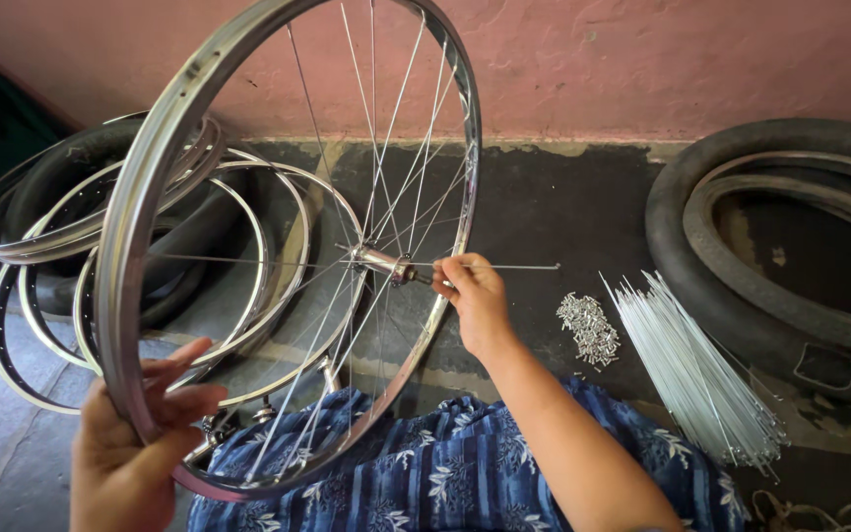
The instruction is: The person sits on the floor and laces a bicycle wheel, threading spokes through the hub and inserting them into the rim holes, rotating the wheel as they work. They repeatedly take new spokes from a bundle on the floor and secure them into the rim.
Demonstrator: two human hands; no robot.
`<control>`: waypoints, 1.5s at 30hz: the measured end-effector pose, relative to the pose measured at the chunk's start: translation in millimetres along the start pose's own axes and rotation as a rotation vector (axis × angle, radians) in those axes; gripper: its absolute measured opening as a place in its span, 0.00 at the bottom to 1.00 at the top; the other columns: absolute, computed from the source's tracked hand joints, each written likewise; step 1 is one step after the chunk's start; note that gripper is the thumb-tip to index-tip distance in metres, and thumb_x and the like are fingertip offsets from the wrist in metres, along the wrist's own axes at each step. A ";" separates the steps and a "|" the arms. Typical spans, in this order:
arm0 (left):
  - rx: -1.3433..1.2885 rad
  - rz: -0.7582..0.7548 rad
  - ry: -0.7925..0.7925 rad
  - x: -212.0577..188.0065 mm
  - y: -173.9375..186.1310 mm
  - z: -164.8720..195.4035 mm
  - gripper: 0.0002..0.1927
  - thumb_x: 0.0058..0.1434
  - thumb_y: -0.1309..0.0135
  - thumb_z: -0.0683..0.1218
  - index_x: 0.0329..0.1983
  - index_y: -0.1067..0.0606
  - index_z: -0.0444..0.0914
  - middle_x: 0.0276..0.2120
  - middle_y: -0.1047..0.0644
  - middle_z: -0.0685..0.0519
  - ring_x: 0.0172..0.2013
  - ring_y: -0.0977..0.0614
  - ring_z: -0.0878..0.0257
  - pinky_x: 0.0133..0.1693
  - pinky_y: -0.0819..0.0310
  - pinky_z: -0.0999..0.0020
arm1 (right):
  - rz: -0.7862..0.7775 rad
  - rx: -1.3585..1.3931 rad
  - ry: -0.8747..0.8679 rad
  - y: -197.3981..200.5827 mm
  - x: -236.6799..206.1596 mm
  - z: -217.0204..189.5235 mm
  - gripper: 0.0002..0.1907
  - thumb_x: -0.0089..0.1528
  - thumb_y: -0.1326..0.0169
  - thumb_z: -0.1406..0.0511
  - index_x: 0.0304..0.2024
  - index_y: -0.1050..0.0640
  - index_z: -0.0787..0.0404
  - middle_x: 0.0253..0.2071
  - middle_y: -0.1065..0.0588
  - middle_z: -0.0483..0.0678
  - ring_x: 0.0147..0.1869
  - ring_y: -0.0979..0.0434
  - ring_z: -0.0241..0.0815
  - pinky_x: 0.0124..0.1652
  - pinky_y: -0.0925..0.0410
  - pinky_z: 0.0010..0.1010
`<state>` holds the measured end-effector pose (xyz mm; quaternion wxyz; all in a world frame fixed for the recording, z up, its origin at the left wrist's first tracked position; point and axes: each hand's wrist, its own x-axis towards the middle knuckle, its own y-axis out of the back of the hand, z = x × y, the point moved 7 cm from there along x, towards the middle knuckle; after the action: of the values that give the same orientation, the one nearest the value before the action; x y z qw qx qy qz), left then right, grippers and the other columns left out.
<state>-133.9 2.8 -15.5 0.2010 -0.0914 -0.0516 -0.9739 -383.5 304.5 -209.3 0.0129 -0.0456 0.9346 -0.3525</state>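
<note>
Left grip (pixel 130 453) grasping wheel rim (pixel 140 207), right grip (pixel 473 291) pinching spoke (pixel 504 266) at hub (pixel 383 263), loose spokes (pixel 691 365) nearby

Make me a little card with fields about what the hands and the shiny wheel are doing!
Left hand: grips the wheel rim, holding it upright
Right hand: pinches a loose spoke at the hub
Floor right: bundle of spokes, pile of spoke nipples, tyres
Floor left: stacked bare rims
Lap: blue patterned cloth

One head-worn camera looks steeply down, close over the lap
</note>
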 end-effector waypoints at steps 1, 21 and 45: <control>0.001 0.007 0.001 -4.8 -9.3 6.8 0.35 0.43 0.56 0.23 0.57 0.35 0.33 0.63 0.26 0.35 0.49 0.17 0.54 0.49 0.23 0.60 | -0.017 0.006 -0.008 -6.0 1.7 3.3 0.04 0.67 0.45 0.66 0.41 0.24 0.61 0.42 0.22 0.47 0.45 0.22 0.36 0.47 0.25 0.30; -0.491 -0.204 0.520 129.3 -113.8 -177.0 0.25 0.64 0.46 0.49 0.64 0.30 0.38 0.56 0.24 0.51 0.53 0.23 0.61 0.56 0.29 0.60 | -0.043 0.077 0.102 -26.6 -12.0 13.3 0.09 0.66 0.49 0.73 0.48 0.23 0.64 0.45 0.23 0.47 0.47 0.21 0.38 0.48 0.24 0.32; -0.801 0.438 0.125 117.4 19.8 -181.3 0.03 0.73 0.44 0.44 0.45 0.25 0.40 0.39 0.20 0.54 0.42 0.17 0.64 0.46 0.21 0.72 | -0.050 -0.079 0.091 -27.3 -13.6 19.3 0.04 0.64 0.45 0.73 0.42 0.25 0.65 0.38 0.21 0.50 0.40 0.18 0.39 0.45 0.24 0.30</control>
<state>-260.4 -85.1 -168.3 0.3536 -0.1116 0.3614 -0.8555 -366.8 272.7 -205.9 -0.0405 -0.0535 0.9460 -0.3172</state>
